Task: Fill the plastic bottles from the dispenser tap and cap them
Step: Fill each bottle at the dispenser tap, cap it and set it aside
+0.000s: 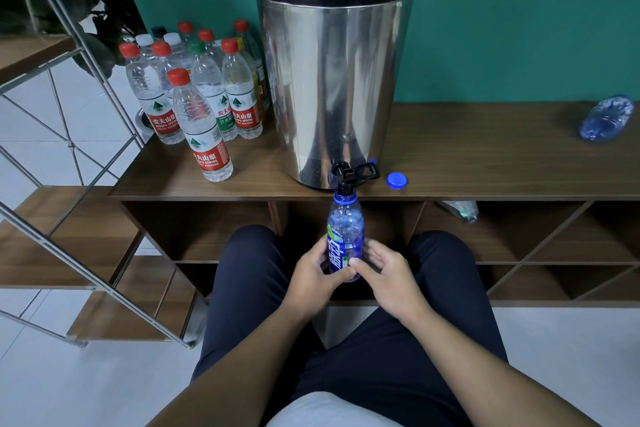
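Both hands (313, 274) (388, 274) hide blue bottle (344, 218) base; fill level unclear.

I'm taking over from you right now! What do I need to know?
Left hand and right hand both grip the blue bottle, its open mouth right under the tap of the steel dispenser.
Its blue cap lies on the shelf beside the tap.
Done: capped bottles stand left.
Left: finish filling, cap it; another blue bottle lies far right.

trousers (450, 288): dark navy, plain cloth over both legs
top (329, 409): pale grey-white fabric at the waist
forearms (467, 350): bare, no sleeves, watch or rings
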### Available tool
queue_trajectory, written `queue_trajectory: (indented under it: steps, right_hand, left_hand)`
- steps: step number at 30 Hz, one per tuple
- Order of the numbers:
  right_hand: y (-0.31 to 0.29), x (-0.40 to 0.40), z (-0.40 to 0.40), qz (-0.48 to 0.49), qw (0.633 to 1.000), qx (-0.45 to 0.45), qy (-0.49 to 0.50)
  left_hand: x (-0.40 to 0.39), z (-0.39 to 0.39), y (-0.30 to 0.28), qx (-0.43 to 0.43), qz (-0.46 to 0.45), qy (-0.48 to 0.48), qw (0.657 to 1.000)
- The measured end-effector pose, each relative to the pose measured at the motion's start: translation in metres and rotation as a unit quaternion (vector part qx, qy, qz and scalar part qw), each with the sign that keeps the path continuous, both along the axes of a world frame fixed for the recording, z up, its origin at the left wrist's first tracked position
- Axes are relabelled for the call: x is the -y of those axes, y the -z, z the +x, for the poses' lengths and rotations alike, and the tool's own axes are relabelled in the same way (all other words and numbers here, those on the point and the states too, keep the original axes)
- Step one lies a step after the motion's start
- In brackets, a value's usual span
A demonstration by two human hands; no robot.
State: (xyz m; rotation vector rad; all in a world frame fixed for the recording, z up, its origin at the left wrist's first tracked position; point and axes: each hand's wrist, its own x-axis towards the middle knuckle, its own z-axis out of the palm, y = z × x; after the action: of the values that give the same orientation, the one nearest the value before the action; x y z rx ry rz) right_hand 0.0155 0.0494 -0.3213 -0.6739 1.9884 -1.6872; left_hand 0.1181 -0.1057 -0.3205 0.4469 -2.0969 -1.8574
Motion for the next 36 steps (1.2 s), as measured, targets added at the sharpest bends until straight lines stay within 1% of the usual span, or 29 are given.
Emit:
queue_trajectory:
  steps: [36]
  right_hand:
    - [-0.0014,-0.0006,0.0017,-0.011,1.000,-0.007,-0.006]
  left_hand:
    - [-0.0005,-0.0002,-0.0016,-0.012,0.015,0.009,1.000]
